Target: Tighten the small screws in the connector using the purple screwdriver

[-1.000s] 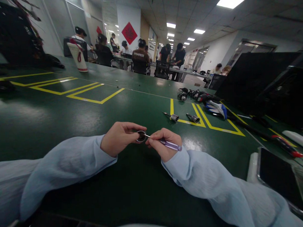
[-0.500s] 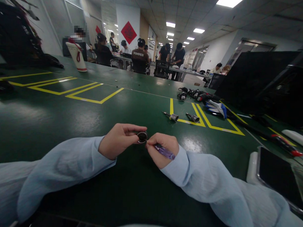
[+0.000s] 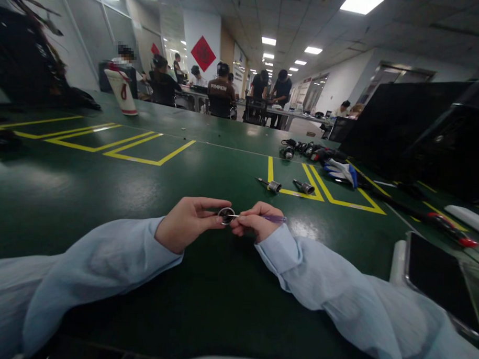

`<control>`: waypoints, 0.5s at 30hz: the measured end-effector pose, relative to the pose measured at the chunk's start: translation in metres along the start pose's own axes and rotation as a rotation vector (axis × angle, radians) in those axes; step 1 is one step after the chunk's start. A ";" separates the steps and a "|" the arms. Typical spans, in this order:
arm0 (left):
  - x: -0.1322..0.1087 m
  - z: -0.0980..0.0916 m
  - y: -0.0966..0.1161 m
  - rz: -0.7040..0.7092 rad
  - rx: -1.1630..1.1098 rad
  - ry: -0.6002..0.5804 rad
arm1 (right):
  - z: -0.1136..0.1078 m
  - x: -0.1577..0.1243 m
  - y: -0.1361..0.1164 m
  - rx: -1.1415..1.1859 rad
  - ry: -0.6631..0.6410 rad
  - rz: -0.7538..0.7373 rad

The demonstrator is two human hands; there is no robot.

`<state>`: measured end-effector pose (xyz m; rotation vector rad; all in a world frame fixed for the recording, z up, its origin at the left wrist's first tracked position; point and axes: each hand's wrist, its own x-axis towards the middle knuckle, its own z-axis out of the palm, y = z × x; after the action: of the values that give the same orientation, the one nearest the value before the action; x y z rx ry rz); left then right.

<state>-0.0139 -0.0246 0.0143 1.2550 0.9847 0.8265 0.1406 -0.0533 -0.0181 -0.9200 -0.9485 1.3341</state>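
My left hand [image 3: 186,223] pinches a small round metal hole saw [image 3: 221,213] between thumb and fingers, its open mouth turned towards me and to the right. My right hand [image 3: 256,222] grips a screwdriver [image 3: 275,218] with a see-through purple handle. The thin shaft points left, and its tip reaches into the mouth of the hole saw; what the tip touches is too small to tell. Beyond my right hand, two similar metal hole saws with shanks, one on the left [image 3: 275,186] and one on the right [image 3: 307,188], lie on the green table [image 3: 158,313].
Yellow tape marks the table. Further right are power tools with cords [image 3: 289,151], a white-and-blue glove [image 3: 343,173], a red-and-black tool [image 3: 453,228] and a phone [image 3: 439,277]. A white cup [image 3: 121,92] stands back left. Several people sit or stand at tables behind.
My right hand has turned, so the screwdriver now lies nearly level, its shaft showing in the hole saw's mouth. The left hand has barely moved; the mouth faces me a little more.
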 end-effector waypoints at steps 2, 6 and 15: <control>0.001 0.000 0.000 -0.021 -0.022 0.008 | 0.001 0.000 -0.002 0.065 0.007 0.007; 0.002 -0.001 -0.001 -0.014 -0.025 0.021 | 0.005 -0.005 -0.005 0.003 0.038 -0.054; 0.001 0.000 -0.001 0.022 0.055 0.034 | 0.007 -0.012 0.003 -0.361 0.085 -0.396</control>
<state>-0.0137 -0.0237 0.0132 1.3048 1.0288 0.8452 0.1329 -0.0648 -0.0187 -0.9871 -1.2548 0.7961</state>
